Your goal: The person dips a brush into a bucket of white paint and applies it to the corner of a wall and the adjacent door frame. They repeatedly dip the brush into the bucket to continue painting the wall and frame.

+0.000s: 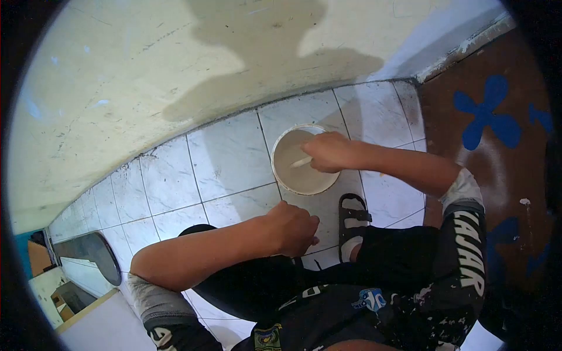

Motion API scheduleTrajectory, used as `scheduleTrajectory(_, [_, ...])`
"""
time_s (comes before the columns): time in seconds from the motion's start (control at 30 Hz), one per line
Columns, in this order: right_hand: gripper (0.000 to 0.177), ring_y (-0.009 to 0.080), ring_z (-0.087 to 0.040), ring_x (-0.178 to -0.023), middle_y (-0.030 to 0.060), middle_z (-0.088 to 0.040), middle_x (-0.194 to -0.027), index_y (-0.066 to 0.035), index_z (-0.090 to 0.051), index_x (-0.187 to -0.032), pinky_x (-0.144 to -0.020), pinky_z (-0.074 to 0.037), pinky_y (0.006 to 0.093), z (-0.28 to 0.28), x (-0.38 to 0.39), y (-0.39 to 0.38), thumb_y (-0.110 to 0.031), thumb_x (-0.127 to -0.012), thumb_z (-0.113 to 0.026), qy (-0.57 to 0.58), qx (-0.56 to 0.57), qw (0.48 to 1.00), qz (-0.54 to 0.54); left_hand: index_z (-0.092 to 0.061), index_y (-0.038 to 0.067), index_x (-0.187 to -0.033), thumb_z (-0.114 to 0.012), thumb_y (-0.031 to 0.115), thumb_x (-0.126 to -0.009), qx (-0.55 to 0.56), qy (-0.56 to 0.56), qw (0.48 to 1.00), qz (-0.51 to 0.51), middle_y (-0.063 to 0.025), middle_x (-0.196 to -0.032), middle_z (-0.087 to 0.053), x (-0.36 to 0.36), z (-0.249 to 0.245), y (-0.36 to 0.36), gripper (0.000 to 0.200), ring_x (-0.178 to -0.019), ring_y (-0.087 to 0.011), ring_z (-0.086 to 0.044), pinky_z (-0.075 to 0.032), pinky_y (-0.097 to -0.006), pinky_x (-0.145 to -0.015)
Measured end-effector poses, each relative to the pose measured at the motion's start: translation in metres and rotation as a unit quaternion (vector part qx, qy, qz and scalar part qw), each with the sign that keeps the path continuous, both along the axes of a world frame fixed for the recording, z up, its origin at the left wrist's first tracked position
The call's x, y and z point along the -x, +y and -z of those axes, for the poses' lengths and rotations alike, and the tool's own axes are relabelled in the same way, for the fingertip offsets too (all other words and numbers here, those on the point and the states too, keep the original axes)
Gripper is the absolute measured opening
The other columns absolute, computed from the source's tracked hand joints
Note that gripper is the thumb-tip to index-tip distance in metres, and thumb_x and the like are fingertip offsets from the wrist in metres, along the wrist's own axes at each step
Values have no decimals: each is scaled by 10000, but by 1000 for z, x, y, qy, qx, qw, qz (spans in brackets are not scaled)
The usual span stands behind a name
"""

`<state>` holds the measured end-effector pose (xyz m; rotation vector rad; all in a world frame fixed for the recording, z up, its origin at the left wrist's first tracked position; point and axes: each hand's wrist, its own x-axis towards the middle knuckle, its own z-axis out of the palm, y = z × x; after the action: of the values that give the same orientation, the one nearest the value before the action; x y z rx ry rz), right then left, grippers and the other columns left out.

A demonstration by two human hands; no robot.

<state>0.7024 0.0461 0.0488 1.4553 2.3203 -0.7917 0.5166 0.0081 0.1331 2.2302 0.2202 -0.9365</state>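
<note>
A round white bucket (pixel 277 175) stands on the tiled floor close to the wall, with pale greyish liquid (pixel 287 149) inside. Over its right side, my right hand (pixel 329 152) is closed around a light-coloured stick (pixel 301 162), whose lower end reaches into the liquid. My left hand (pixel 293 230) is closed above my knee, below the bucket and apart from it. Whatever its fingers may hold is hidden.
A scuffed cream wall (pixel 146 64) runs behind the bucket. At right is a brown surface (pixel 445 117) with blue shapes. My sandalled foot (pixel 353 222) is just below the bucket. A dark-rimmed oval object (pixel 108 257) and a wooden-edged item (pixel 88 310) lie at lower left.
</note>
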Motion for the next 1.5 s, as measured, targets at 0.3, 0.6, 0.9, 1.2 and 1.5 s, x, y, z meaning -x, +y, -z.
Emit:
scheduleTrajectory(0.3, [188,132,-510,-509,88,-594,-694,-26,-583,-906,-439,-394,296,-23,-103,4,-210,-876,-601,217,226,912,265,-575,-30,-1047,-489,369,-971,19,29,999,6,-223,-857,-664,-3,-4,5,415,-882,-385,-658,-503,-476,-810])
scheduleTrajectory(0.6, [155,39,-294,-416,2,-465,-605,-66,-498,-833,-358,-232,205,13,-136,-30,-174,-941,-526,356,371,716,473,-580,-24,-1035,-497,395,-963,17,5,1000,13,-221,-863,-667,-3,4,7,433,-876,-382,-664,-516,-466,-784])
scheduleTrajectory(0.9, [254,32,-299,-371,-51,-401,-498,-83,-517,-782,-348,-244,199,50,-143,-48,-249,-964,-455,471,508,570,442,-577,-23,-1041,-489,395,-966,23,7,1000,13,-215,-884,-669,-1,0,12,434,-898,-378,-661,-510,-471,-808])
scheduleTrajectory(1.2, [281,39,-311,-386,-64,-375,-500,-53,-578,-869,-387,-274,225,1,-139,-61,-292,-952,-455,623,408,517,422,-542,-22,-1052,-484,387,-963,29,-41,998,34,-236,-858,-642,-4,0,8,423,-880,-415,-639,-494,-507,-792])
scheduleTrajectory(1.5, [112,47,-352,-422,47,-556,-731,-99,-491,-1010,-352,-251,204,-122,-204,-130,-206,-979,-490,691,-87,465,546,-556,-9,-1107,-436,389,-980,87,-55,986,135,-254,-870,-621,-43,58,-4,435,-861,-416,-623,-485,-488,-792])
